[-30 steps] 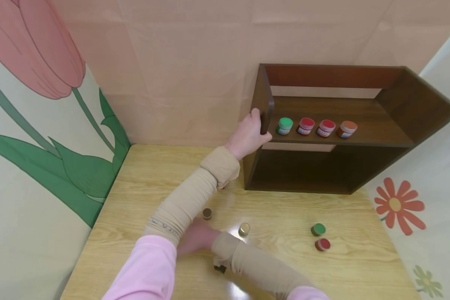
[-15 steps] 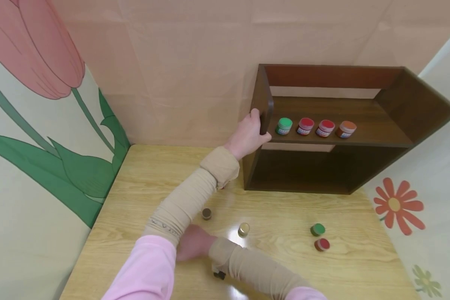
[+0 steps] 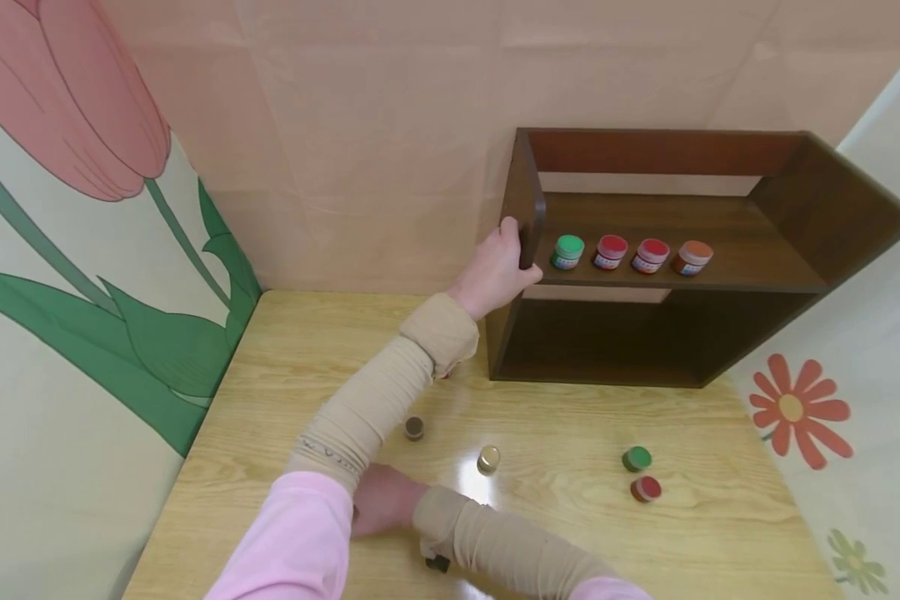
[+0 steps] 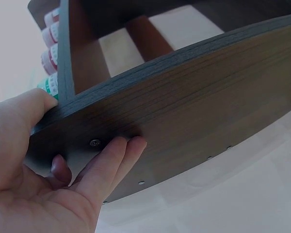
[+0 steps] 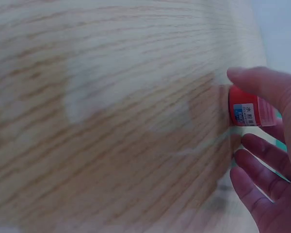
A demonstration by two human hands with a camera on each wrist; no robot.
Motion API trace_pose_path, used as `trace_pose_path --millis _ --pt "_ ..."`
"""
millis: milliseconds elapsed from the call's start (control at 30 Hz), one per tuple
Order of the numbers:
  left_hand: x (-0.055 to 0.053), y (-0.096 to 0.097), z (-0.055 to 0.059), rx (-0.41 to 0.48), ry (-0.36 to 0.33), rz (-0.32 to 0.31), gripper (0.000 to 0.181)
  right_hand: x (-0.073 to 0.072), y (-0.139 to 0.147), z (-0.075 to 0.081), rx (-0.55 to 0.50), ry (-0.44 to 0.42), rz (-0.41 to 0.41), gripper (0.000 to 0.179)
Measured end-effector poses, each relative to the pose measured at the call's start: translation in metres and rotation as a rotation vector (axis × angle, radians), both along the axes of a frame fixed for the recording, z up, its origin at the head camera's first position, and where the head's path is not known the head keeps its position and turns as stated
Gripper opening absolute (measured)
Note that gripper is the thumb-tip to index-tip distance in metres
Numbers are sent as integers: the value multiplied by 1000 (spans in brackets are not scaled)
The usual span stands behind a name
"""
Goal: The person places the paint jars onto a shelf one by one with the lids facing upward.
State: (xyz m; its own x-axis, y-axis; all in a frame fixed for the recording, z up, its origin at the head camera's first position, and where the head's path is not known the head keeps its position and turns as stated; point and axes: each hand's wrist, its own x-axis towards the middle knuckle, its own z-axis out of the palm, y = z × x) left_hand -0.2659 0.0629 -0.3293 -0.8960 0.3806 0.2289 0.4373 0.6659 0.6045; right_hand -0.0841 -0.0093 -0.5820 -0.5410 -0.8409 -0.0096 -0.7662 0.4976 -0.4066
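On the shelf, head view: the left hand (image 3: 495,271) gripped the left panel (image 3: 521,187) of a brown shelf (image 3: 776,267), beside the board that carried four jars.
Row on the board: a mint-green jar (image 3: 568,252) stood nearest that hand, followed rightward by two red-lidded jars (image 3: 650,257) and an orange-brown jar (image 3: 693,258).
Below the left sleeve: the right hand (image 3: 386,500) was low over the desk (image 3: 570,433), its fingers hidden behind the pink and beige left sleeve (image 3: 375,400), so its hold could not be told from there.
Desk jars: a dark brown jar (image 3: 414,428) stood near the left sleeve, with a gold-lidded jar (image 3: 488,460) to its right; well apart on the right side, a green jar (image 3: 637,459) and a dark red jar (image 3: 647,489) stood close together.
Cloth walls: a pink tulip (image 3: 67,92) filled the left one, and a red flower (image 3: 790,407) showed on the right one.
Panel, left wrist view: the thumb hooked over the front edge near the jars, while fingers lay along the outer face beside a screw (image 4: 94,142).
Red jar, right wrist view: the right hand held a red jar (image 5: 245,108) between thumb and fingers, close to the desk; whether its base touched the wood could not be told.
Jar label: white and blue, turned toward the camera.
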Motion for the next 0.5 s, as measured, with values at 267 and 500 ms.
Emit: trace_pose_path --millis 267,500 --pt "0 1 -1 1 5 2 53 0 0 0 24 -33 -45 29" --pt "0 1 -2 9 15 -1 51 -11 6 -7 -111 -115 -95 23"
